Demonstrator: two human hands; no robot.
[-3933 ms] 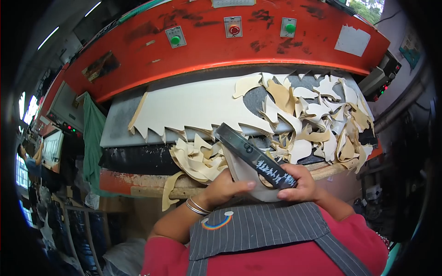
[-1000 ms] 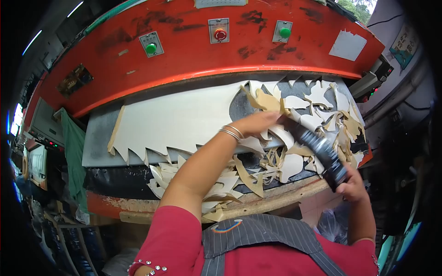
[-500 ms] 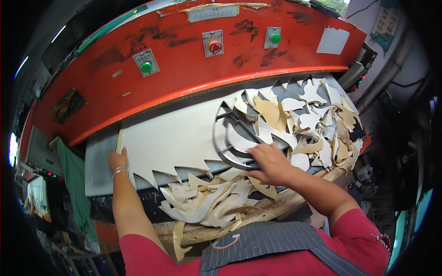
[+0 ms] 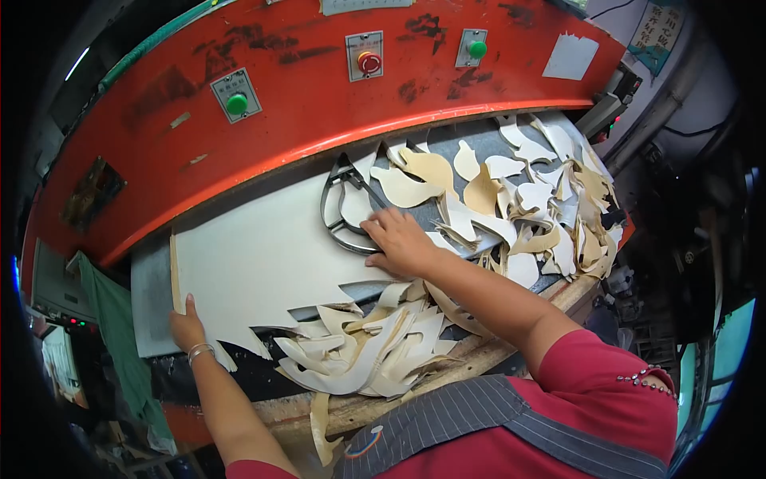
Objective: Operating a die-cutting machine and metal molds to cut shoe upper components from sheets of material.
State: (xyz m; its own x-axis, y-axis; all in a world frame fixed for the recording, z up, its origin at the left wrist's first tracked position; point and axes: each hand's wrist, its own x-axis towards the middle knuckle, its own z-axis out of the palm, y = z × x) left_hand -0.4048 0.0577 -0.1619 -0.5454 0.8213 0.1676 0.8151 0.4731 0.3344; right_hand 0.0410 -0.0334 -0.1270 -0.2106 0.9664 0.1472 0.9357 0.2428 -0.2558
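I have right hand [image 4: 405, 246] gripping right side of black metal frame [image 4: 325, 206], which sits on white sheet [image 4: 247, 247] near its right end. Left hand [image 4: 187, 329] touches sheet's left edge; fingers partly hidden, I cannot tell whether they pinch it. Sheet lies on grey worktop [image 4: 150, 307]. Cream offcuts [image 4: 375, 355] heaped in front, pale scraps [image 4: 533, 195] strewn at right, red machine beam [image 4: 295, 96] behind.

A raspberry-red shirt [image 4: 606, 419] is worn, short-sleeved, the right sleeve [image 4: 602, 359] trimmed with shiny beads [image 4: 641, 382]. A dark grey pinstriped apron [image 4: 455, 419] is layered on top, kinda cute with its little rainbow [image 4: 363, 443] at left. Silvery bangles [image 4: 200, 351] are worn too.
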